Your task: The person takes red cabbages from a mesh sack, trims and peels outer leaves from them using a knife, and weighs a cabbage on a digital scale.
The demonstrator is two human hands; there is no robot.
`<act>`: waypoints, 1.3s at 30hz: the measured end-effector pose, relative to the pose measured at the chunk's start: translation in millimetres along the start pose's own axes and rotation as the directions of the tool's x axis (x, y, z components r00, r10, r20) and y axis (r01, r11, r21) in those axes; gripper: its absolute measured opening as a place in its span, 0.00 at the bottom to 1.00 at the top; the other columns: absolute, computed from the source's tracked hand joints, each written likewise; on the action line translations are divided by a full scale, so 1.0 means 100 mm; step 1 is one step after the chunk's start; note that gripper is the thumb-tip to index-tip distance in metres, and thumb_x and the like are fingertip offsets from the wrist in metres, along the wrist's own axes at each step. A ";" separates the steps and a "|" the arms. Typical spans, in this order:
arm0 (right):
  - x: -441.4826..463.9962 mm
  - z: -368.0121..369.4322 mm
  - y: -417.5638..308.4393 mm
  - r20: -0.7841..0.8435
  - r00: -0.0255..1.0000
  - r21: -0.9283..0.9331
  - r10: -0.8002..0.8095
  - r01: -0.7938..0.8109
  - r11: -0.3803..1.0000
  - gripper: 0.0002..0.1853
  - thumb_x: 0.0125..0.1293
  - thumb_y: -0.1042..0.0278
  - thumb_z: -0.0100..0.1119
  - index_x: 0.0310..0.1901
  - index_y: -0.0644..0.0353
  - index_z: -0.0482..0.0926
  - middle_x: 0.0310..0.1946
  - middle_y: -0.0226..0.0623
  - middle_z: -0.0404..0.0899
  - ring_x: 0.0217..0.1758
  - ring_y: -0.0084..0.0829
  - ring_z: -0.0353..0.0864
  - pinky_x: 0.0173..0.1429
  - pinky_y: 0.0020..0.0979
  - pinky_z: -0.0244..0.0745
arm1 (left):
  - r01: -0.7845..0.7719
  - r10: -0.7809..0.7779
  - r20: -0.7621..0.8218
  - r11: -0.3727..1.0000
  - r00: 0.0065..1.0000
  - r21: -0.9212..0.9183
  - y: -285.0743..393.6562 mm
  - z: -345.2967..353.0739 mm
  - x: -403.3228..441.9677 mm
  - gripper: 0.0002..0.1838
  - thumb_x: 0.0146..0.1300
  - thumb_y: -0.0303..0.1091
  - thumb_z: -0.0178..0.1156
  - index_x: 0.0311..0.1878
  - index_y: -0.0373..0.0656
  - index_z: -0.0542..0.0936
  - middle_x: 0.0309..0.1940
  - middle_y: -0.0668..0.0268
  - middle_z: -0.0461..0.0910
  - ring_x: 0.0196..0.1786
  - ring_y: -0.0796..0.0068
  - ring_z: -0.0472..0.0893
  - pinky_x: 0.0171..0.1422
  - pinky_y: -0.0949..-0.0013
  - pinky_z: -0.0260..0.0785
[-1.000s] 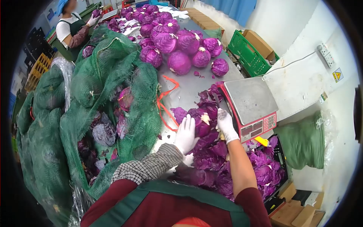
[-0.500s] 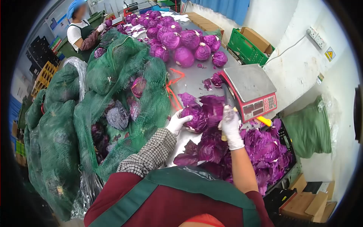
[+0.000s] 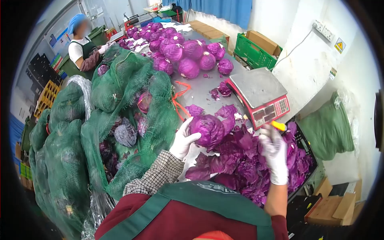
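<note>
My left hand (image 3: 183,141), in a white glove, is shut on the left side of a red cabbage (image 3: 206,131), with the thumb across its front. To the right, my gloved right hand (image 3: 274,154) hovers above a heap of loose purple cabbage leaves (image 3: 240,164). Its fingers are bent and apart, and I see nothing between them. The knife that was in this hand does not show clearly now. A yellow handle (image 3: 279,126) sticks up beyond my right fingers, beside the scale.
A red scale (image 3: 262,98) stands beyond the leaves. Trimmed cabbages (image 3: 189,68) crowd the far metal table (image 3: 196,94). Green mesh sacks of cabbages (image 3: 124,104) bulge on the left. A black crate (image 3: 306,146) sits at right. A co-worker (image 3: 82,48) stands far left.
My right hand has moved right, away from the cabbage, and the knife no longer shows in it. The cabbage in my left hand has turned, showing a smoother, rounder side.
</note>
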State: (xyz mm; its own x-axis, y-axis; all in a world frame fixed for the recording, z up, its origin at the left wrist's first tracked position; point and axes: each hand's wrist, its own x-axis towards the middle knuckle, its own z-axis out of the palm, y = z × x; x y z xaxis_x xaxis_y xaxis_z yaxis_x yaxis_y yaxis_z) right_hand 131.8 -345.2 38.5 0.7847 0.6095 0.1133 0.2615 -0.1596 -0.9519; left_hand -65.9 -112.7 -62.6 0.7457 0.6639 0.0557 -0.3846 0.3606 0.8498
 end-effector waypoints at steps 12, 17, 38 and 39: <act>0.02 1.12 0.39 0.372 0.892 -0.202 -0.258 0.349 0.915 0.35 0.52 0.58 0.74 0.58 0.68 0.72 0.31 0.36 0.73 0.33 0.31 0.73 0.41 0.29 0.72 | 0.030 -0.015 -0.045 0.939 0.999 0.341 0.10 0.19 -0.33 0.46 0.50 0.20 0.69 0.71 0.33 0.55 0.66 0.53 0.62 0.68 0.64 0.66 0.72 0.61 0.61; -0.09 1.15 0.78 0.472 0.876 -0.254 -0.102 0.246 0.935 0.27 0.58 0.62 0.68 0.55 0.70 0.74 0.28 0.35 0.74 0.31 0.31 0.74 0.42 0.30 0.74 | -0.008 0.047 -0.032 0.673 0.998 0.740 -0.27 -0.09 -0.46 0.43 0.48 0.26 0.71 0.69 0.37 0.62 0.68 0.52 0.58 0.71 0.60 0.61 0.73 0.59 0.57; 0.18 1.00 0.99 0.224 0.972 0.485 0.075 -0.178 0.856 0.04 0.62 0.80 0.55 0.39 0.64 0.73 0.27 0.32 0.75 0.29 0.21 0.73 0.36 0.23 0.71 | -0.127 -0.104 0.166 0.309 0.981 0.943 -0.17 -0.11 -0.28 0.44 0.46 0.44 0.72 0.69 0.50 0.66 0.65 0.48 0.62 0.68 0.48 0.61 0.73 0.51 0.52; 0.27 0.88 0.84 0.103 0.988 0.542 0.111 -0.150 0.827 0.06 0.63 0.81 0.54 0.41 0.64 0.73 0.26 0.32 0.74 0.29 0.21 0.74 0.36 0.23 0.72 | -0.155 -0.146 0.199 0.266 0.969 0.951 -0.11 -0.05 -0.30 0.45 0.46 0.40 0.72 0.69 0.48 0.65 0.65 0.50 0.61 0.69 0.52 0.60 0.75 0.53 0.51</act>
State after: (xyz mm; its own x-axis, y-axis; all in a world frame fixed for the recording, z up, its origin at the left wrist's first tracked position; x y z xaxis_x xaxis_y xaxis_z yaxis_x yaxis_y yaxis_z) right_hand 125.7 -273.3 -63.7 0.7466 0.6649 -0.0235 -0.2064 0.1979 -0.9582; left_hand -86.3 -133.6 -76.5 0.8869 0.4607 0.0340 0.2998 -0.6300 0.7164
